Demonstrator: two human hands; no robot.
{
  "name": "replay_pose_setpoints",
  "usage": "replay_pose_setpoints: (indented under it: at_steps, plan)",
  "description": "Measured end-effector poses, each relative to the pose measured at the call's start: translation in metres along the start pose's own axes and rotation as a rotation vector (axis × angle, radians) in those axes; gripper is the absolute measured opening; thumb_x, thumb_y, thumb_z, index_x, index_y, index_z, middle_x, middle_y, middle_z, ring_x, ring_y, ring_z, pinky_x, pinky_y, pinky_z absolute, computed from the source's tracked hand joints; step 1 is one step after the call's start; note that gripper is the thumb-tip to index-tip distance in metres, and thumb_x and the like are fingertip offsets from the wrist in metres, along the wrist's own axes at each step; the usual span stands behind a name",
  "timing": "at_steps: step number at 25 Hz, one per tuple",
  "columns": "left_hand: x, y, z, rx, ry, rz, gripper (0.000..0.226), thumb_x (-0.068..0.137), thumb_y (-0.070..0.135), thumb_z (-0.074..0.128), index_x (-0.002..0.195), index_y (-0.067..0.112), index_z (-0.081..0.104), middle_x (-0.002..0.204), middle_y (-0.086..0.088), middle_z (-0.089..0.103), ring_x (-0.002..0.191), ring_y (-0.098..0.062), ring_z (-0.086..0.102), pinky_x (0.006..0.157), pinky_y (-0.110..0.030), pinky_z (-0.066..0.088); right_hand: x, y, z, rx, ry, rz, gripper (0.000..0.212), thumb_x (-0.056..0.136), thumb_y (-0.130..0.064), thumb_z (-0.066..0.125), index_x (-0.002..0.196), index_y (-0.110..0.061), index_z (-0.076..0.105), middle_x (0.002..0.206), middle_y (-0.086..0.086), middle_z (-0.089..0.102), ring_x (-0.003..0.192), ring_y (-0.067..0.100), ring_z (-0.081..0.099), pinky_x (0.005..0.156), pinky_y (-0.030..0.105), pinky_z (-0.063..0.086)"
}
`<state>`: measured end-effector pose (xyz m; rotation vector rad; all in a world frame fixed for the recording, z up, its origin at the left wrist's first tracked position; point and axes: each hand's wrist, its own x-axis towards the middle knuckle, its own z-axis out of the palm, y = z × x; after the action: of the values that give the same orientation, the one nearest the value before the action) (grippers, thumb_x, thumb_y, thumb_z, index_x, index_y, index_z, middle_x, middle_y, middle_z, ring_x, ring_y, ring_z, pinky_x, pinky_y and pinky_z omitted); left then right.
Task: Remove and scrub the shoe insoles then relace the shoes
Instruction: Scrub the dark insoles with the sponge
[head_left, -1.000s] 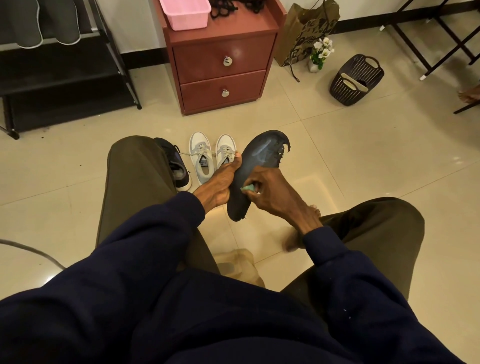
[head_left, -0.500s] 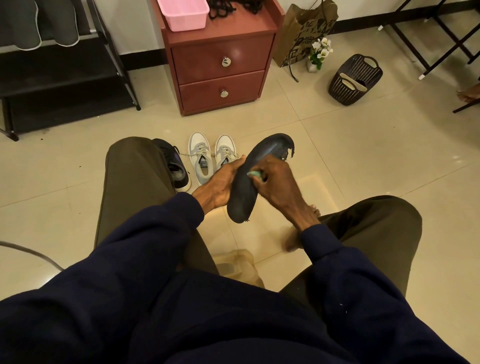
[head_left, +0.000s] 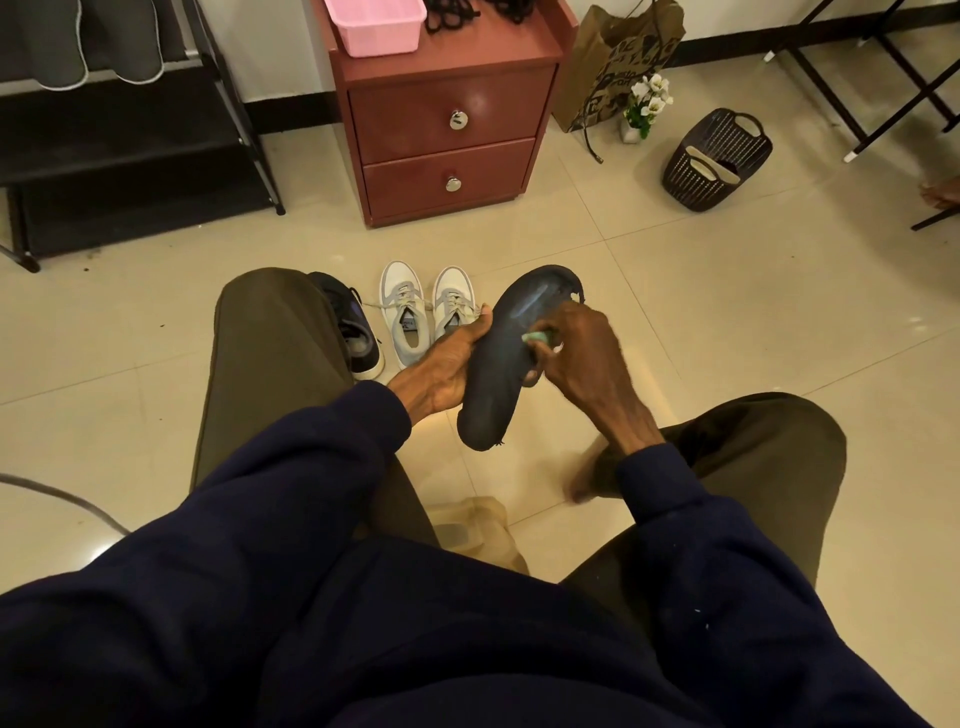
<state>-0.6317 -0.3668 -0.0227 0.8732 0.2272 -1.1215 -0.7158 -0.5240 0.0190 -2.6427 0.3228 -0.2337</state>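
Note:
A dark insole (head_left: 501, 364) with a frayed toe end is held up between my knees. My left hand (head_left: 441, 371) grips its left edge from below. My right hand (head_left: 582, 353) pinches a small green scrubber (head_left: 535, 338) against the insole's upper middle, where pale wet streaks show. On the floor beyond stand a pair of white and grey laced sneakers (head_left: 423, 312). A dark sneaker (head_left: 353, 332) lies beside my left knee, partly hidden by it.
A red two-drawer cabinet (head_left: 447, 135) stands ahead with a pink tub (head_left: 376, 23) and black laces (head_left: 478, 10) on top. A black shoe rack (head_left: 130, 145) is at left. A brown paper bag (head_left: 618, 57), a small flower pot (head_left: 641, 111) and a dark basket (head_left: 714, 158) are at right.
My right hand has slid the scrubber up the insole toward its toe end. The left hand keeps the same hold.

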Motion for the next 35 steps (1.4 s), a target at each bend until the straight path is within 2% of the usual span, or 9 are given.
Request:
replay_pose_setpoints:
  at_steps: [2,7,10,12,17,21,27,32,35]
  plan:
    - [-0.001,0.001,0.000,0.012,0.008,0.028,0.053,0.106,0.041,0.047,0.142,0.002,0.054,0.144,-0.024,0.056,0.128,-0.039,0.057,0.116,-0.056,0.040,0.000,0.010,-0.005,-0.004,0.047,0.056,0.012,0.077,-0.015,0.082,0.088,-0.016,0.077,0.087,0.001,0.067,0.075,0.017,0.059,0.065,0.037,0.052]
    - [0.002,-0.001,0.001,0.012,0.058,0.080,0.058,0.106,0.036,0.051,0.149,-0.003,0.045,0.150,-0.026,0.050,0.123,-0.037,0.059,0.107,-0.047,0.049,-0.010,-0.012,0.003,0.143,-0.222,-0.101,0.006,0.080,-0.015,0.082,0.085,-0.015,0.079,0.079,-0.004,0.066,0.068,0.008,0.055,0.061,0.026,0.047]
    - [0.003,-0.002,0.000,-0.002,0.060,0.063,0.056,0.105,0.035,0.053,0.148,-0.001,0.047,0.146,-0.026,0.054,0.133,-0.044,0.053,0.112,-0.061,0.041,-0.002,0.002,0.000,0.008,-0.065,0.017,0.010,0.076,-0.013,0.082,0.084,-0.016,0.078,0.085,0.000,0.067,0.071,0.013,0.058,0.062,0.031,0.050]
    - [0.003,-0.001,-0.002,-0.003,0.080,0.062,0.053,0.105,0.034,0.053,0.145,0.000,0.050,0.141,-0.025,0.059,0.128,-0.042,0.058,0.110,-0.061,0.044,-0.003,0.006,-0.004,-0.025,-0.020,0.063,0.011,0.076,-0.012,0.081,0.086,-0.015,0.078,0.087,0.002,0.067,0.072,0.015,0.057,0.062,0.028,0.047]
    - [0.002,-0.001,-0.001,0.049,0.112,0.085,0.033,0.106,0.030,0.053,0.119,0.002,0.065,0.104,-0.013,0.076,0.090,-0.024,0.074,0.091,-0.038,0.058,-0.012,-0.023,0.010,0.047,-0.165,-0.094,0.003,0.079,-0.011,0.078,0.082,-0.012,0.078,0.082,0.001,0.070,0.071,0.012,0.060,0.064,0.034,0.054]
    - [0.002,0.000,0.000,-0.023,0.090,0.072,0.041,0.107,0.029,0.051,0.134,-0.001,0.057,0.131,-0.023,0.065,0.122,-0.038,0.063,0.111,-0.056,0.046,-0.004,0.000,0.004,-0.041,0.004,0.040,0.005,0.080,-0.012,0.078,0.084,-0.012,0.077,0.084,0.004,0.068,0.072,0.017,0.060,0.062,0.028,0.046]
    - [0.002,0.000,-0.001,0.052,0.110,0.076,0.030,0.107,0.030,0.051,0.110,0.004,0.066,0.095,-0.010,0.077,0.083,-0.022,0.073,0.082,-0.034,0.061,-0.014,-0.026,0.009,0.096,-0.262,-0.162,0.006,0.081,-0.009,0.079,0.086,-0.013,0.078,0.085,-0.001,0.070,0.072,0.007,0.056,0.062,0.017,0.044]
    - [0.001,0.001,-0.001,0.065,0.100,0.063,0.033,0.107,0.030,0.050,0.116,0.002,0.065,0.115,-0.019,0.072,0.107,-0.033,0.068,0.104,-0.052,0.052,-0.005,-0.001,0.002,0.009,-0.013,-0.014,0.005,0.080,-0.008,0.075,0.081,-0.013,0.074,0.082,0.001,0.069,0.071,0.013,0.059,0.063,0.032,0.052]
    - [0.000,0.001,0.000,0.093,0.115,0.075,0.030,0.107,0.029,0.051,0.108,0.003,0.067,0.096,-0.012,0.077,0.087,-0.025,0.074,0.086,-0.039,0.060,-0.010,-0.011,0.005,0.100,-0.126,-0.069,0.008,0.079,-0.006,0.076,0.083,-0.012,0.077,0.081,-0.001,0.070,0.070,0.009,0.060,0.063,0.026,0.052]
